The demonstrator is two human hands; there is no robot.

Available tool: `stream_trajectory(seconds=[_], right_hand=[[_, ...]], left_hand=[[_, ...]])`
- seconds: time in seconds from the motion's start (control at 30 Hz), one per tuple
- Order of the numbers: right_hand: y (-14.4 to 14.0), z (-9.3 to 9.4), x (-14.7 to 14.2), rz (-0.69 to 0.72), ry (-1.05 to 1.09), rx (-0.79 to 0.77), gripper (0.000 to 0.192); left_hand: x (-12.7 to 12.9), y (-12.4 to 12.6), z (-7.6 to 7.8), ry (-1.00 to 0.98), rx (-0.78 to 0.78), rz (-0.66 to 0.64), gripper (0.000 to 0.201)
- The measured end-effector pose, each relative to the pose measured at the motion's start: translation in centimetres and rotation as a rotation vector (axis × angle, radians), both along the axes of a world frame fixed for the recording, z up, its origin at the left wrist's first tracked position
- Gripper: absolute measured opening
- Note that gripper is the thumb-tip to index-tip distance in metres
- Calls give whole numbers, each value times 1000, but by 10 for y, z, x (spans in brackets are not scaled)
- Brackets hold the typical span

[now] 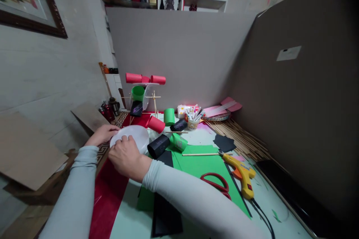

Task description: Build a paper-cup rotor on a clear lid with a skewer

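Observation:
At the table's left side, a round white plate or shallow bowl (137, 136) is held up, tilted. My left hand (103, 135) grips its left rim, with the fingers bent over the edge. Across the near rim lies my right hand (127, 158), its fingers curled down and the fingertips partly hidden. Just right of the plate are a black paper tube (158, 146), a green paper tube (178, 142) and a red paper tube (156, 124). A thin wooden stick (176, 132) lies behind the black and green tubes.
A yellow glue gun (241, 173) with its cord and red-handled scissors (217, 183) lie near green paper (193, 164). Behind stand a cup of markers (193, 121) and a construction of sticks and red tubes (133, 78). Bamboo strips (238, 138) line the right side.

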State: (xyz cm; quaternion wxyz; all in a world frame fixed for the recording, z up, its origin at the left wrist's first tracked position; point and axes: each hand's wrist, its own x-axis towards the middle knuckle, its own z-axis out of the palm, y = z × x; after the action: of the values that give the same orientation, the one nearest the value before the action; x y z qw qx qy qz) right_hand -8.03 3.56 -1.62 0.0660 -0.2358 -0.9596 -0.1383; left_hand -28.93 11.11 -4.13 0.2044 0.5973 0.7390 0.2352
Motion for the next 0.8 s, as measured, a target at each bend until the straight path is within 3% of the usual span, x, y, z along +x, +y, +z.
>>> stream_trajectory(seconds=[0.27,0.8], right_hand=[[2,3,2,-27,-82,-92,22],[3,6,3,-20,-141,-170,29]], left_hand=[[3,-4,-1,-128,-78,43,23],[24,-25,15,-281,-125,76,26]])
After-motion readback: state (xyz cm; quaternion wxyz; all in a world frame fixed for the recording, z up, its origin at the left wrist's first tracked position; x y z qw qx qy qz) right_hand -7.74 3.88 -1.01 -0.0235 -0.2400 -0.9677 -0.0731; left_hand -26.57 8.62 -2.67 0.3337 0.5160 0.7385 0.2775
